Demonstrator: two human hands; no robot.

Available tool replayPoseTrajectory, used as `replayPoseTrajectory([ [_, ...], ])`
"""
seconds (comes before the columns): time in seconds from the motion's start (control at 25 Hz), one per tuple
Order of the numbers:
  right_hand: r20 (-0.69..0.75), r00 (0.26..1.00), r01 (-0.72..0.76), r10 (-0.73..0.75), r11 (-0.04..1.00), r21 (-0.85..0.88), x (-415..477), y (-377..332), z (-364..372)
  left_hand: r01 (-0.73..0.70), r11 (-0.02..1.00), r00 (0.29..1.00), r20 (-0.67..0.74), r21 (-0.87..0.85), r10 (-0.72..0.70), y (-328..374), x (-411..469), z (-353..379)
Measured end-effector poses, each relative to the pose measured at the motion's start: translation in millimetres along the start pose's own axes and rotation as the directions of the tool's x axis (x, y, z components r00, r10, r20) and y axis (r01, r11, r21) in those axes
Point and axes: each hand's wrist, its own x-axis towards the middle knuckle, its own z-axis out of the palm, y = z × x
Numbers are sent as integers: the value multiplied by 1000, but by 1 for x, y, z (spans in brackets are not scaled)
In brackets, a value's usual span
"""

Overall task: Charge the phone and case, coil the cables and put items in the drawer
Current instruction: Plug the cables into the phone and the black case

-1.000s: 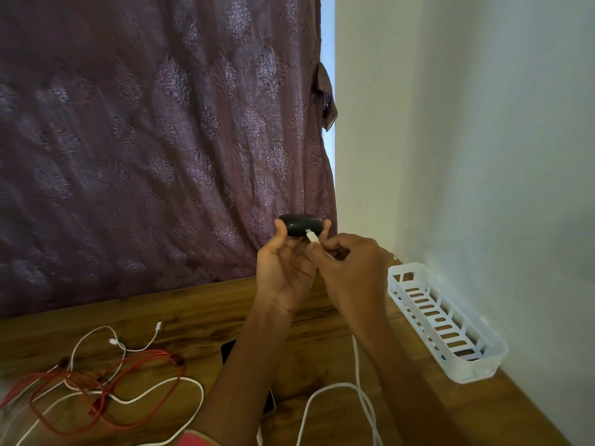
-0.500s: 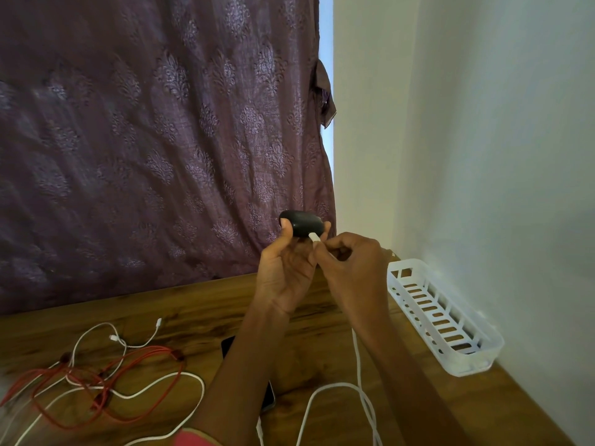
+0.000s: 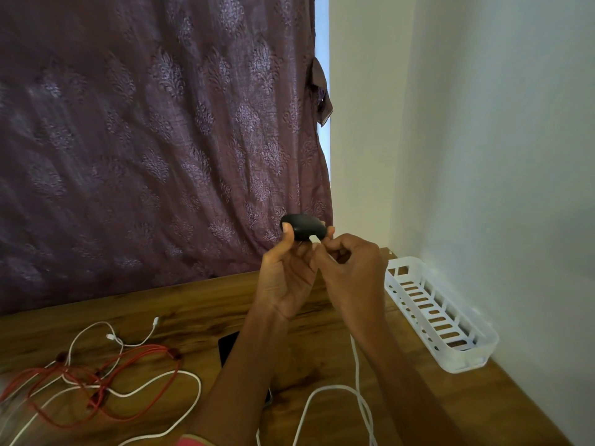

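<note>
Holding the dark earbud case [image 3: 302, 227] up near the middle of the view, the left hand [image 3: 286, 278] is pinching it with the thumb at the case's nine o'clock and a fingertip at its three o'clock. That is leaving the lower edge bare, probably so the port is facing the incoming connector. The right hand [image 3: 351, 275], sitting at the case's four o'clock, is gripping the small white plug [image 3: 314, 238] narrowly between thumb and forefinger and is holding its tip against the case at about five o'clock; whether it is fully seated I cannot tell. The white cable [image 3: 335, 391] is hanging from under that hand toward six o'clock and looping on the wooden table [image 3: 193, 304], giving slack for the insertion. The phone [image 3: 229, 346] is lying flat at seven o'clock, partly hidden by the left forearm. A red cable [image 3: 106, 381] and thin white leads [image 3: 135, 336] are lying tangled and uncoiled at eight o'clock. A white slotted basket [image 3: 438, 320] is sitting against the wall at four o'clock. No drawer is showing.
</note>
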Motion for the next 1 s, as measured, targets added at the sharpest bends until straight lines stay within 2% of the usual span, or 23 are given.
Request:
replayPoseTrajectory([
  [0.2,16,1000,18,-16,997,-76,6,13,1,6,994,997,-73,107,1,5,2,3],
  [0.32,-21,993,109,-114,980,-168,10,18,1,-36,965,994,-87,261,61,5,5,2],
  [0.44,8,988,156,-156,980,-123,16,21,2,-74,877,985,-103,474,139,3,11,0],
  [0.6,55,993,107,-108,994,14,21,34,5,-59,736,975,-118,674,187,8,13,-5],
  [0.72,87,995,-48,40,994,97,30,52,11,-54,669,970,-119,741,211,7,14,-14],
  [0.84,143,985,-105,95,992,65,32,80,18,-4,571,948,-178,821,263,-6,14,-27],
  [0.92,182,973,-142,144,990,-23,30,104,24,54,510,930,-229,858,287,-21,19,-43],
  [1.0,286,931,-200,226,973,-117,31,135,33,124,466,917,-281,876,284,-38,24,-60],
])
